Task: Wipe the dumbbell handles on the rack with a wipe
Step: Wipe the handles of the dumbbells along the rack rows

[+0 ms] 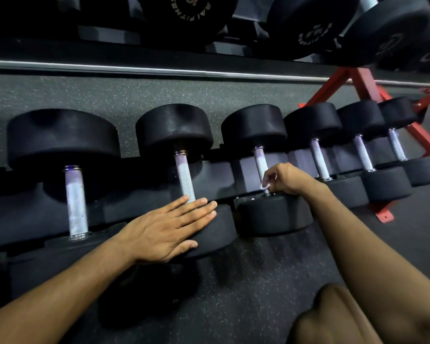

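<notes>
Several black dumbbells with knurled silver handles lie in a row on the low rack (pixel 258 167). My left hand (pixel 169 229) rests flat, fingers straight, on the near head of the second dumbbell (pixel 216 234), just below its handle (pixel 184 177). My right hand (pixel 288 180) curls round the lower end of the third dumbbell's handle (pixel 260 162). A small white wipe (pixel 265 185) shows pinched between its fingers against the metal. Most of the wipe is hidden in the hand.
An upper shelf holds more round black dumbbells (pixel 308 28). Red rack legs (pixel 368 88) stand at the right, with a red foot (pixel 384 214) on the speckled rubber floor (pixel 258 281). My knee (pixel 333 319) is at the bottom right.
</notes>
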